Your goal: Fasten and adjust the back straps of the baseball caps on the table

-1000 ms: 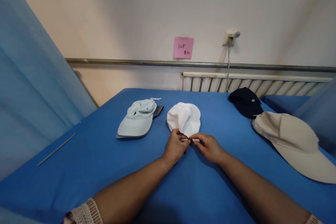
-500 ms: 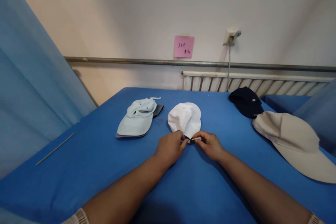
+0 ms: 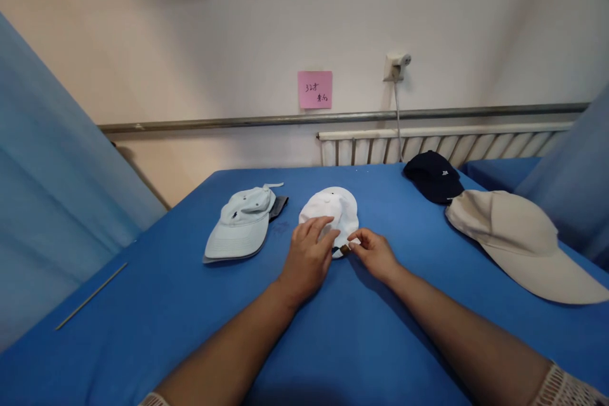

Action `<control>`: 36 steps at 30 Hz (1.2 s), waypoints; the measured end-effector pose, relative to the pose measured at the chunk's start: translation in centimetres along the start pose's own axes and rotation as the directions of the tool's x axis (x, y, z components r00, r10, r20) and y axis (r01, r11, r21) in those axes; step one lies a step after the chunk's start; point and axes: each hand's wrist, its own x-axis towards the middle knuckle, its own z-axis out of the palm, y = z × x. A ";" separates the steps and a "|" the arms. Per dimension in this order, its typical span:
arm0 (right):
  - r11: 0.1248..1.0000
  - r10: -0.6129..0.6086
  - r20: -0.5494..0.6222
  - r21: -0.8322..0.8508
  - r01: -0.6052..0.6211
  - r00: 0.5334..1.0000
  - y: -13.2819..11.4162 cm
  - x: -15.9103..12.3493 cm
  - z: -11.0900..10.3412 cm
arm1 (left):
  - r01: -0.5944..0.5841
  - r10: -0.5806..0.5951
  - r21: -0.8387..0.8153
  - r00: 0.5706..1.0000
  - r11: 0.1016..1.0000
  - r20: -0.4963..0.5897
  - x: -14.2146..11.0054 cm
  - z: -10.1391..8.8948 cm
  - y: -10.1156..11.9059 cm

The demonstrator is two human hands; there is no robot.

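A white baseball cap (image 3: 343,203) lies on the blue-covered table, its back edge towards me and its brim at the far side. At its near edge a small brown piece (image 3: 345,249) shows on the back strap, beside a dark patch. My left hand (image 3: 308,257) hovers at or on the cap's left side, thumb and fingers spread; whether it touches the cloth I cannot tell. My right hand (image 3: 373,255) has thumb and forefinger pinched on the strap's right end, next to the brown piece.
On the left are stacked pale blue and grey caps (image 3: 242,225) and a thin stick (image 3: 91,297). To the right lie a navy cap (image 3: 432,176) and a beige cap (image 3: 518,235). Blue curtains (image 3: 57,190) hang at the left; a radiator (image 3: 361,149) stands behind the table.
My left hand has let go of the strap and lifted over the cap, its fingers spreading. My right hand stays at the strap. The camera view has shifted slightly.
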 end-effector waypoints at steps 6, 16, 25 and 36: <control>0.998 0.036 0.012 0.051 -0.037 0.999 0.3 0.1 0.5 | -0.086 0.085 -0.003 0.984 0.996 0.158 0.7 1.8 -0.6; 0.887 0.356 -0.166 0.372 -0.276 0.920 -2.2 -0.6 0.8 | 0.106 -0.106 -0.141 0.994 0.984 0.008 0.7 2.2 -1.6; 0.718 0.529 -0.095 0.579 -0.386 0.843 -4.8 -3.1 1.6 | 0.293 -0.379 -0.499 0.922 0.815 -0.078 0.4 2.3 -2.4; 0.383 0.463 0.259 0.804 -0.454 0.848 -5.1 -3.2 1.1 | 0.262 -0.404 -0.643 0.911 0.720 -0.080 0.0 1.7 -1.4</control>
